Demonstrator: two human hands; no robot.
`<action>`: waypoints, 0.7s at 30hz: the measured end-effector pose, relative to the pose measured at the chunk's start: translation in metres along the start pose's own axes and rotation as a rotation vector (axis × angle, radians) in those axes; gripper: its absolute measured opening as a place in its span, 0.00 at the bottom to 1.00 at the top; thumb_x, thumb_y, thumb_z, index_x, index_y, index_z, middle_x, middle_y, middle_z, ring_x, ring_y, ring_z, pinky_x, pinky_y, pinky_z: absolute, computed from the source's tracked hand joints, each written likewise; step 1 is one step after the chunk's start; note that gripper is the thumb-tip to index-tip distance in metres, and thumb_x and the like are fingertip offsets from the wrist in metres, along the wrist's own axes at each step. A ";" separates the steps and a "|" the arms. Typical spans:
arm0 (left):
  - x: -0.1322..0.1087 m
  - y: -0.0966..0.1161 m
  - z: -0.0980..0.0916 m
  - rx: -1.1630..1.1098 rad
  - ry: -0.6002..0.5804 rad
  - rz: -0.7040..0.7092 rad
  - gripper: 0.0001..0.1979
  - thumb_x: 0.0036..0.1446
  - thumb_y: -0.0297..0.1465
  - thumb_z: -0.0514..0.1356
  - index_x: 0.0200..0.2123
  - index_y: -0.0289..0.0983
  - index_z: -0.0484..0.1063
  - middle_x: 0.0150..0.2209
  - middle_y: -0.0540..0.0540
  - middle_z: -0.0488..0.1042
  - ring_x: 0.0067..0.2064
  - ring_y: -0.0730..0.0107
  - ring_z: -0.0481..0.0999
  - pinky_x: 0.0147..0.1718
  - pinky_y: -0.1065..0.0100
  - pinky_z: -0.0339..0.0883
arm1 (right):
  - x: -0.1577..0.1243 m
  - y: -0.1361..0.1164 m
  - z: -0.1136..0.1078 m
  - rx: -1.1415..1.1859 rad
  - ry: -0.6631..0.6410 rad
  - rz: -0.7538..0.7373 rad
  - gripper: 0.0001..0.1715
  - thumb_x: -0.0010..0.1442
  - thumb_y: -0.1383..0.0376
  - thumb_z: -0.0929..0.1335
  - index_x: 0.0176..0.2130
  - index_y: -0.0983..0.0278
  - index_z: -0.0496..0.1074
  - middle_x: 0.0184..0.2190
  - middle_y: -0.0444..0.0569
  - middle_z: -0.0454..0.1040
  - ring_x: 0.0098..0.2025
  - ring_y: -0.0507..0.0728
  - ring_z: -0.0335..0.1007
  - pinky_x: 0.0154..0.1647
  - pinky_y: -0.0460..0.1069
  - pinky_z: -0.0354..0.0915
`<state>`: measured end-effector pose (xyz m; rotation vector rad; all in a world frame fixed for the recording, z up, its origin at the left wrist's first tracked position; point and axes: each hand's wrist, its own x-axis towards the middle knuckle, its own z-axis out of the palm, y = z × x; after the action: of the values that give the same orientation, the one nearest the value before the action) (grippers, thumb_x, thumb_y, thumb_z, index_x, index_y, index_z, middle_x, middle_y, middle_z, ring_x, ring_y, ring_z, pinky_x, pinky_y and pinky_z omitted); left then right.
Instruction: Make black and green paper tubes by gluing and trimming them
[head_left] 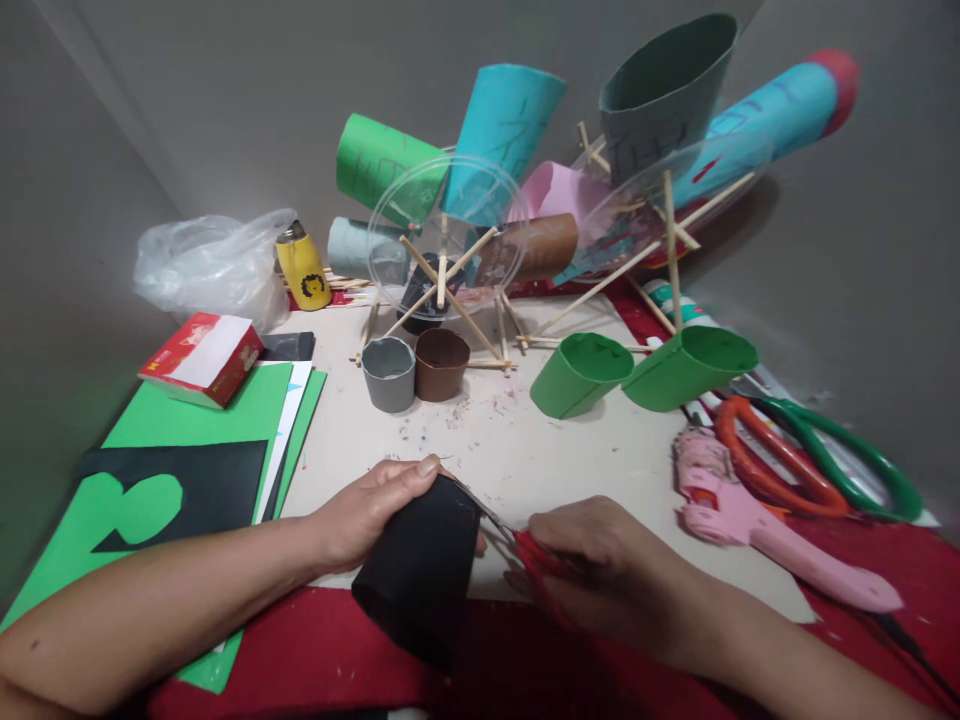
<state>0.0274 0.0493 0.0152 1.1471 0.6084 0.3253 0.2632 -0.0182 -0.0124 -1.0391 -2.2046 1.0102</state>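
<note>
My left hand (397,505) is wrapped round a black paper cylinder (420,570), tilted over the front edge of the white board. In my right hand (600,560) is a pair of red-handled scissors (536,565), its blades lying along the cylinder's far rim. Just beyond stand a grey paper cup (388,375) and a brown paper cup (442,366). Two green paper tubes, one nearer (581,376) and one farther right (691,368), stand to the right. The inside of the black cylinder is hidden from me.
Behind stands a stick-framed wheel (450,240) with coloured paper tubes. A pink glue gun (780,540) and larger scissors (780,455) lie at right. Left are green sheets (247,400), a red box (202,360), a plastic bag (214,265) and a yellow bottle (304,268).
</note>
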 end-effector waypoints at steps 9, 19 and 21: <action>0.002 0.000 0.001 -0.030 0.022 -0.018 0.27 0.66 0.44 0.48 0.33 0.31 0.79 0.31 0.40 0.81 0.36 0.63 0.78 0.40 0.67 0.68 | -0.001 0.003 0.001 -0.023 -0.001 0.003 0.13 0.58 0.74 0.64 0.24 0.62 0.63 0.18 0.37 0.62 0.19 0.46 0.53 0.20 0.42 0.49; 0.001 -0.004 0.000 -0.077 -0.002 -0.073 0.26 0.63 0.48 0.53 0.34 0.32 0.80 0.31 0.42 0.80 0.32 0.68 0.77 0.35 0.71 0.68 | -0.001 -0.002 0.000 -0.012 -0.001 0.000 0.11 0.56 0.76 0.64 0.26 0.62 0.65 0.18 0.36 0.63 0.19 0.46 0.54 0.21 0.42 0.49; 0.000 -0.004 0.000 -0.060 0.009 -0.067 0.27 0.64 0.47 0.51 0.34 0.32 0.80 0.31 0.42 0.80 0.33 0.66 0.77 0.36 0.70 0.68 | -0.002 0.001 0.000 -0.031 -0.004 -0.002 0.11 0.56 0.75 0.64 0.26 0.62 0.65 0.18 0.36 0.62 0.19 0.46 0.54 0.21 0.42 0.49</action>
<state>0.0276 0.0479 0.0116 1.0663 0.6393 0.2900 0.2642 -0.0195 -0.0132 -1.0490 -2.2314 0.9806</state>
